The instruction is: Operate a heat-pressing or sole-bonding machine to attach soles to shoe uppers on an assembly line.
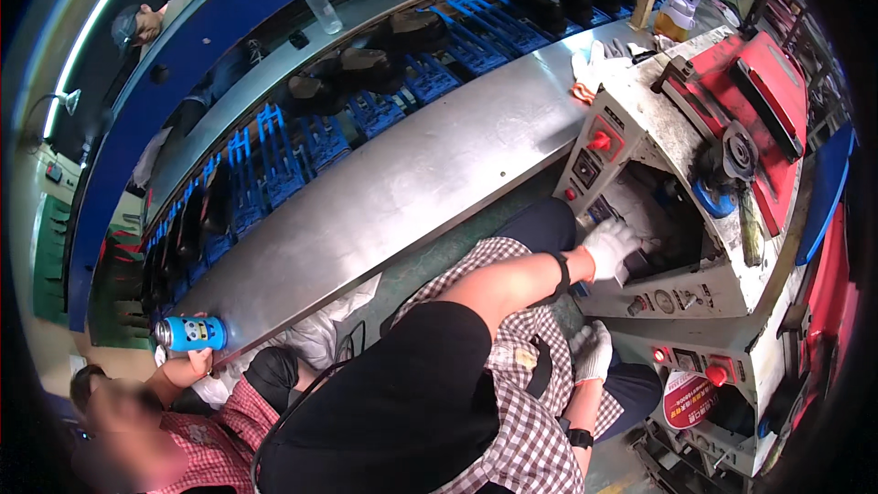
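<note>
My left hand point(609, 251), in a white work glove, reaches to the opening in the side of a worn, pale machine cabinet point(585, 169). Its fingers look stretched out at the edge of the dark compartment point(672, 220); whether they touch anything inside is hidden. My right hand point(593, 353), also gloved, is nearer to me above my lap, with fingers apart and nothing seen in them. A brown-and-white checked apron point(521, 375) covers my lap. A red knob point(599, 141) sits on the cabinet's panel, above my left hand.
A long metal bench point(393, 210) runs beside a conveyor with blue racks point(329, 142) and dark shoes point(540, 5). At lower left, a person's hand point(201, 361) touches a blue can point(190, 334). Another person point(137, 26) is beyond the line. A yellow-liquid jug point(677, 14) stands at the back.
</note>
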The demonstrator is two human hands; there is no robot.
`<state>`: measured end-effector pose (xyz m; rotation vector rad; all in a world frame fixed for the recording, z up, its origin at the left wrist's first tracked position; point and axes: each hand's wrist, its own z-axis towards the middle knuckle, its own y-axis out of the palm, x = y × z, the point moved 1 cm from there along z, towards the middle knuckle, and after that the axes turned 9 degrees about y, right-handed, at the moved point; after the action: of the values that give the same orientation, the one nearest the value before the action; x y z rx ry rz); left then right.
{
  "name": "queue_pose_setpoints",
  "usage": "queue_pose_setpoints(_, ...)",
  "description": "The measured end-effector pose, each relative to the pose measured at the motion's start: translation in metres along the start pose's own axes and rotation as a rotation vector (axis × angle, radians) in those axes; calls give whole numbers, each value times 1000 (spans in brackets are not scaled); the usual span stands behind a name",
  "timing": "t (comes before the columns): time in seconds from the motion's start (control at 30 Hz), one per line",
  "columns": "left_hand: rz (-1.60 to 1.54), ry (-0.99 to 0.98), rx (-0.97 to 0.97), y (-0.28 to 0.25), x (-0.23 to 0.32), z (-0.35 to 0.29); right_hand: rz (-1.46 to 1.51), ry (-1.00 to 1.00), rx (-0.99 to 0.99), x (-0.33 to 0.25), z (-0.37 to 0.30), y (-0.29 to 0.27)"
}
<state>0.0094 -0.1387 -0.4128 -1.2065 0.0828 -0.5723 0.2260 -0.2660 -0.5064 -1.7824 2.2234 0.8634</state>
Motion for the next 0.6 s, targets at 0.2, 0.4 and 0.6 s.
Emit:
queue_pose_setpoints(0.2,142,68,-216,20,-30,9,106,8,-5,5,-8,18)
queue_pose_setpoints(0.4,169,84,44,33,-31,-7,45,-13,139,8,-4,23)
queue_pose_setpoints(0.6,-77,96,53,29,-6,6,74,35,150,12,4,6)
